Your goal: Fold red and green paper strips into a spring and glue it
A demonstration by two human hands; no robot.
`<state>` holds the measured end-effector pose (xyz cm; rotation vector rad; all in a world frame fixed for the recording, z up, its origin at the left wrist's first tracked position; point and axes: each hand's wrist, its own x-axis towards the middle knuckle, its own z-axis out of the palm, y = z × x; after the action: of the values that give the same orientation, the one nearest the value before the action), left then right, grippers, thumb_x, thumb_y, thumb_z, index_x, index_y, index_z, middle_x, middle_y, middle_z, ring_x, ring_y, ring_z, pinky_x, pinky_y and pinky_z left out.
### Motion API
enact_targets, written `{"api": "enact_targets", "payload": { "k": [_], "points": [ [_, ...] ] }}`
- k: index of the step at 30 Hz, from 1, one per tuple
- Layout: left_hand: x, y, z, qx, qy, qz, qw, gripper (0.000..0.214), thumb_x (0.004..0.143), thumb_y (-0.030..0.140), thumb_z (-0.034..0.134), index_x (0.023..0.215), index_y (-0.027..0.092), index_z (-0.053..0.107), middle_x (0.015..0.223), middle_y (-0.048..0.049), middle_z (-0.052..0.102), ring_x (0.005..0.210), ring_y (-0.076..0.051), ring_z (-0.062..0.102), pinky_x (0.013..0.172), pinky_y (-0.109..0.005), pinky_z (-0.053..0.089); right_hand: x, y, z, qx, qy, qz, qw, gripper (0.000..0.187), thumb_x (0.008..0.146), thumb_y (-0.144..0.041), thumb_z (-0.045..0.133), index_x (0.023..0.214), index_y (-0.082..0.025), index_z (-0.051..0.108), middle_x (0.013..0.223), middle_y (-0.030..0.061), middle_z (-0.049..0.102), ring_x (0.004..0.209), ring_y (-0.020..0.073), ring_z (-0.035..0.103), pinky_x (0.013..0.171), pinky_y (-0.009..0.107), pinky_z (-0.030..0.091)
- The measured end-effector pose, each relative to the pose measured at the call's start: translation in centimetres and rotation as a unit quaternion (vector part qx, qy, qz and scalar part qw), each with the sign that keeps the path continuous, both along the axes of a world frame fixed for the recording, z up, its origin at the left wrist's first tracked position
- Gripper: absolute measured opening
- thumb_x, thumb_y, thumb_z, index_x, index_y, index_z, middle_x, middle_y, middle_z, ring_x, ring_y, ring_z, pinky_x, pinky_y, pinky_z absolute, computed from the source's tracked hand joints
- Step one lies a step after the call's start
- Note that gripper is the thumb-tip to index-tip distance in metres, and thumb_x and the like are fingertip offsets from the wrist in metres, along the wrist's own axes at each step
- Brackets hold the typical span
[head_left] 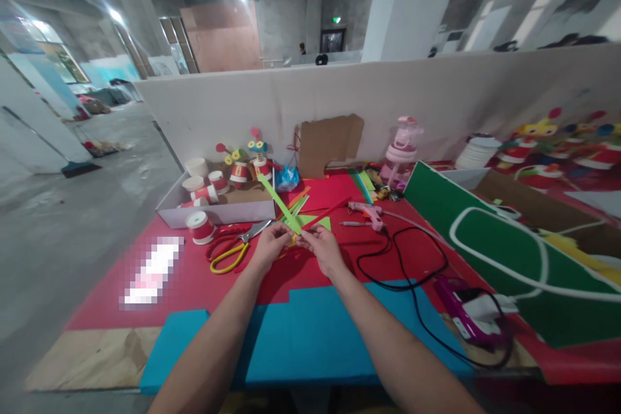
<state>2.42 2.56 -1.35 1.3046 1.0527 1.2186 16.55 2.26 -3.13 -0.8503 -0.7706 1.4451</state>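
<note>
My left hand (272, 243) and my right hand (322, 248) meet in a pinch over the red-covered table. Between their fingertips are the near ends of a light green paper strip (277, 199) and a red paper strip (326, 212), which spread apart in a V. The green one points up and left, the red one up and right. The fingers partly hide where the strips meet, so I cannot tell whether they are joined. Scissors with yellow and red handles (229, 260) lie left of my left hand. Loose coloured strips (301, 202) lie just behind the hands.
A white box (218, 213) with paper cups and cup figures stands back left; one cup (200, 228) sits before it. On the right are a pink glue gun (369, 213), black cable, purple power strip (468, 314) and green panel (495, 252). Blue sheets (310, 330) line the front.
</note>
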Motion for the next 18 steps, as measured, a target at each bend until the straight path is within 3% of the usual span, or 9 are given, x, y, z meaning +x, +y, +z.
{"api": "enact_targets", "payload": {
  "k": [8,18],
  "points": [
    [0.36,-0.43,0.18,-0.038,0.005,-0.05,0.998,0.032,0.07,0.043,0.068,0.079,0.015,0.056,0.061,0.003,0.053,0.051,-0.007,0.048,0.049,-0.018,0.037,-0.55,-0.54,0.25,0.035,-0.017,-0.024,0.999,0.035,0.057,-0.037,0.08,0.074,-0.017,0.057,0.074,-0.0002,0.067,0.07,0.0151,0.066,0.072,0.031,0.056],
    [0.19,-0.21,0.1,-0.033,0.003,-0.025,0.999,0.031,0.066,0.042,0.071,0.072,0.014,0.057,0.056,0.0034,0.054,0.048,-0.007,0.046,0.049,-0.02,0.034,-0.66,-0.41,-0.2,0.026,-0.034,0.015,0.999,0.035,0.056,-0.04,0.08,0.076,-0.014,0.069,0.077,0.0061,0.072,0.07,0.0197,0.068,0.077,0.037,0.055]
  ]
}}
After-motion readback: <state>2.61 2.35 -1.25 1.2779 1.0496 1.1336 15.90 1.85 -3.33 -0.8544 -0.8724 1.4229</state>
